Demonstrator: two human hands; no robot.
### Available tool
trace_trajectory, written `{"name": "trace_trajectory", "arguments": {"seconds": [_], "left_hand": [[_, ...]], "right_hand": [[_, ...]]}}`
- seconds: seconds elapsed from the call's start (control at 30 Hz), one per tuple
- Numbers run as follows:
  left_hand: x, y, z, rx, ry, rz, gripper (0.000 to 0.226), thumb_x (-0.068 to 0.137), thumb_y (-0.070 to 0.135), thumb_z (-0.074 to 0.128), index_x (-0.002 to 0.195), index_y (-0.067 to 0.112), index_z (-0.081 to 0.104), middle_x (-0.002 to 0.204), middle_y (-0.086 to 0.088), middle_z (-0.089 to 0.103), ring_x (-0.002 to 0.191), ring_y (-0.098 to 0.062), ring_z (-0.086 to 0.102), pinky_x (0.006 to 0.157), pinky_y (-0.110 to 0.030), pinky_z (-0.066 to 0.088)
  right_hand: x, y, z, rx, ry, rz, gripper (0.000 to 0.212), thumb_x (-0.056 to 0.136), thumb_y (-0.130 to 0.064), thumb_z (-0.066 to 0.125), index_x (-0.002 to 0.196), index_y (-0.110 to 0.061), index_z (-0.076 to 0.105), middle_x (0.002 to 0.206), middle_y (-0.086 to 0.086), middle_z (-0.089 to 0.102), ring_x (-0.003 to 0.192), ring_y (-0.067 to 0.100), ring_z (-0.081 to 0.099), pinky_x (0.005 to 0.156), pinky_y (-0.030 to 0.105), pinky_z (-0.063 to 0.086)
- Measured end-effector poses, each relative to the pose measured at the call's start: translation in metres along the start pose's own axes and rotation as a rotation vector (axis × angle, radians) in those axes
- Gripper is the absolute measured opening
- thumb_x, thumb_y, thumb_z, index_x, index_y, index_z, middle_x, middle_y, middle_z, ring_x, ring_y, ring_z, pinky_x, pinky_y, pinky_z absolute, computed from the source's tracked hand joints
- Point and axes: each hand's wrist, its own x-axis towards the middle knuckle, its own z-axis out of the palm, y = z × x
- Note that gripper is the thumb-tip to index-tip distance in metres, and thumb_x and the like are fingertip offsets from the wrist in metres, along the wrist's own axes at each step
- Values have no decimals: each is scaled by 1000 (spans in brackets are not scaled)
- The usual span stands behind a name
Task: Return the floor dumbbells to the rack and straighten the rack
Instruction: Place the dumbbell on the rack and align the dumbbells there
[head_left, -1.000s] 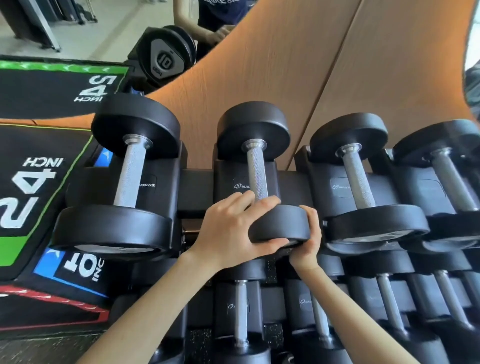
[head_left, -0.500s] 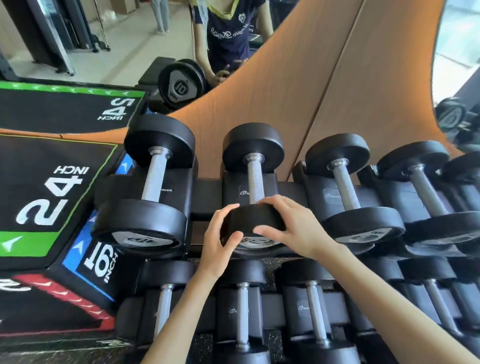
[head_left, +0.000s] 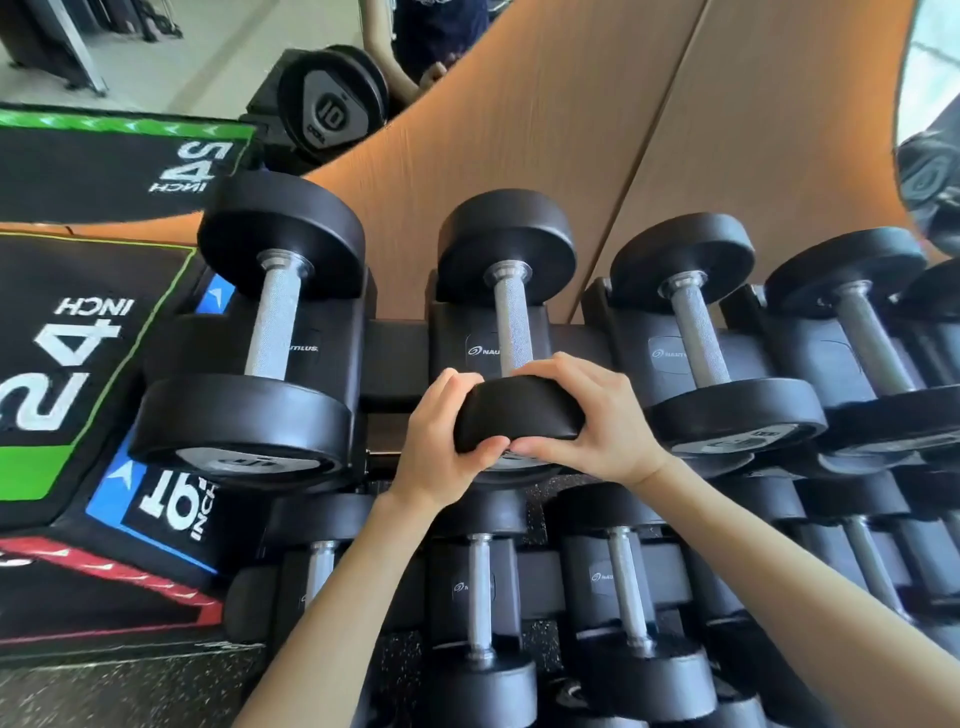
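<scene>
A black dumbbell (head_left: 511, 306) with a knurled steel handle lies in the second cradle of the black rack's (head_left: 395, 358) top tier. Both hands wrap its near head. My left hand (head_left: 441, 441) grips the left side of that head, thumb underneath. My right hand (head_left: 592, 421) covers the right side, fingers curled over the top and front. A larger dumbbell (head_left: 270, 332) rests in the cradle to the left, and another (head_left: 701, 338) sits to the right. The lower tier holds several smaller dumbbells (head_left: 480, 597).
A black plyo box (head_left: 78, 364) with green, blue and red borders and inch numbers stands left of the rack. A wood wall panel (head_left: 597, 130) rises behind. A mirror at top left reflects a 10 dumbbell (head_left: 327, 111) and a person. More dumbbells continue to the right.
My hands have closed tighter around the near head, fingertips now meeting at its front. The camera has moved closer and tilted slightly down.
</scene>
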Motion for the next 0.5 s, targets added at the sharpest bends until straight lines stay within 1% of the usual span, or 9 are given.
{"name": "trace_trajectory", "arguments": {"seconds": [0.07, 0.13, 0.2, 0.23, 0.3, 0.37, 0.4, 0.43, 0.5], "left_hand": [[4, 7, -3, 132, -57, 37, 60, 82, 76, 38, 101, 19, 45, 85, -4, 47, 77, -16, 44, 68, -26, 37], [10, 18, -4, 311, -86, 98, 60, 82, 75, 37, 98, 17, 45, 80, -8, 47, 75, -22, 46, 66, -29, 37], [19, 30, 2, 522, -79, 188, 64, 83, 73, 38, 96, 12, 51, 74, -9, 45, 68, -27, 48, 62, -33, 41], [24, 36, 6, 607, -79, 225, 67, 81, 72, 40, 96, 9, 56, 72, -10, 46, 65, -28, 48, 59, -34, 42], [32, 47, 11, 712, -98, 282, 70, 78, 71, 43, 96, 6, 61, 72, -11, 50, 62, -29, 50, 57, -34, 44], [34, 50, 9, 723, -119, 307, 67, 77, 71, 47, 95, 7, 61, 76, -9, 56, 66, -26, 53, 60, -33, 44], [31, 48, 5, 680, -122, 291, 65, 77, 69, 50, 95, 8, 61, 80, -7, 58, 71, -24, 54, 63, -32, 44], [26, 45, 0, 598, -116, 249, 63, 78, 68, 52, 97, 9, 61, 86, -4, 60, 78, -21, 55, 68, -29, 43], [13, 35, -10, 359, -88, 111, 64, 80, 67, 52, 106, 9, 60, 98, 0, 59, 92, -17, 54, 80, -22, 40]], "right_hand": [[-7, 8, 3, 52, 63, 31, 61, 77, -64, 57, 106, -10, 57, 89, -2, 60, 81, 8, 55, 74, 25, 46], [-15, 15, 9, 146, 140, 94, 64, 77, -69, 51, 104, -11, 53, 90, -9, 54, 81, 2, 51, 74, 19, 41], [-23, 22, 17, 218, 238, 174, 67, 77, -74, 44, 104, -13, 49, 95, -18, 51, 83, -7, 48, 74, 13, 39], [-28, 24, 22, 249, 291, 223, 69, 78, -76, 40, 105, -13, 48, 97, -18, 51, 84, -10, 48, 74, 10, 38], [-36, 27, 32, 295, 396, 303, 78, 78, -78, 33, 108, -8, 47, 93, -6, 51, 85, -13, 49, 74, 5, 38], [-40, 27, 37, 303, 408, 328, 80, 80, -77, 30, 110, -5, 46, 91, 1, 49, 83, -13, 49, 71, 5, 38], [-39, 26, 38, 289, 375, 323, 76, 80, -76, 31, 110, -8, 45, 91, 2, 49, 82, -10, 48, 70, 7, 38], [-37, 24, 37, 265, 336, 313, 71, 81, -76, 31, 109, -12, 44, 92, 1, 49, 79, -6, 47, 69, 11, 38], [-34, 22, 34, 227, 273, 278, 67, 80, -75, 32, 110, -16, 42, 93, 0, 49, 76, 5, 46, 69, 20, 38]]}}
